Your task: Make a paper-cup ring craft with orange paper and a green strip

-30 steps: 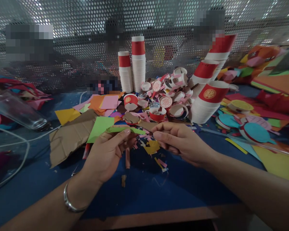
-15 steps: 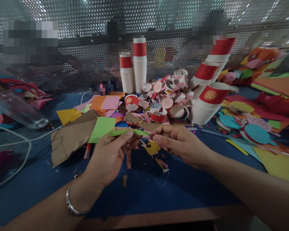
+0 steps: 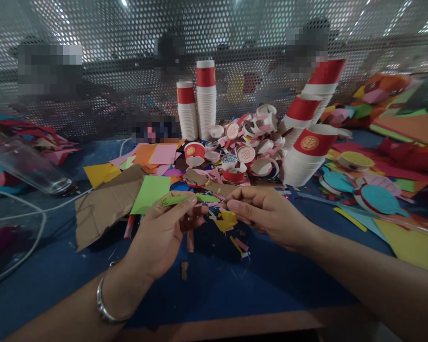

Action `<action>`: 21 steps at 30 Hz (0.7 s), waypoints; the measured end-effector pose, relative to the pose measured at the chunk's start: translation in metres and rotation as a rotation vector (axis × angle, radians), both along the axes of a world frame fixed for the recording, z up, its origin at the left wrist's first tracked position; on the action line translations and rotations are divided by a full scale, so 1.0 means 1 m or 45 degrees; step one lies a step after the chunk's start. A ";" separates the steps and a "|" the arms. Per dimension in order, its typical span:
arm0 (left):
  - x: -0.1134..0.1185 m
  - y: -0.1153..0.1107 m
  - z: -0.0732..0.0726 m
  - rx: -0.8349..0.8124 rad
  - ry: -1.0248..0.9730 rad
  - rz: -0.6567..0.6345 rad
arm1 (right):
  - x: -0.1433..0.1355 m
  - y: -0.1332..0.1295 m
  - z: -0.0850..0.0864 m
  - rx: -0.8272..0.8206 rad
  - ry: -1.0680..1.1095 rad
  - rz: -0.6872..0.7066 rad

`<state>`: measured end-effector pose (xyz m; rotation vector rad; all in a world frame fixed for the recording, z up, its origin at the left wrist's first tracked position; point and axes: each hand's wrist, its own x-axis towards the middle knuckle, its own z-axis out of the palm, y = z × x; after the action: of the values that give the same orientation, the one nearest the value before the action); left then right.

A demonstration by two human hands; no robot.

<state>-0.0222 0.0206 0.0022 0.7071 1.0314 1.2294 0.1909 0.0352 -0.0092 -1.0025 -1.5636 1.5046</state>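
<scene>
Between the thumb and fingers of my left hand [image 3: 171,223] is a narrow folded strip of green paper [image 3: 178,199], held level above the table. My right hand [image 3: 267,209] is closed around what look like small scissors [image 3: 220,196]; only their thin blades show, at the strip's right end, and the handles are hidden by my fingers. A larger green paper sheet [image 3: 151,192] lies just behind my left hand. Below and between the hands are yellow paper scraps [image 3: 225,221] and other small cuttings.
Stacked paper cups [image 3: 206,104] stand at the back, with more cup stacks [image 3: 303,156] at right. Cut cup pieces [image 3: 245,154] are heaped between them. Cardboard [image 3: 105,204], a clear glass [image 3: 39,166] and a white cable [image 3: 43,228] lie left. Blue paper-covered discs [image 3: 378,197] lie right.
The thin blades at the strip's right end now show spread apart, where before they looked closed. Both hands stay nearly in place; the view has tilted slightly upward.
</scene>
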 end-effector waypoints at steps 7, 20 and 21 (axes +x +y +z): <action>-0.002 0.003 0.006 0.063 -0.024 -0.008 | 0.001 -0.001 0.000 -0.008 0.037 -0.031; -0.011 0.003 0.010 0.330 0.178 -0.102 | 0.001 -0.001 0.003 -0.148 0.145 -0.023; -0.012 0.003 0.009 0.387 0.244 -0.104 | 0.001 -0.002 0.003 -0.155 0.147 -0.011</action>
<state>-0.0346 0.0239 0.0108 1.1100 0.9694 1.2784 0.1919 0.0333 -0.0058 -0.9706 -1.3997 1.6380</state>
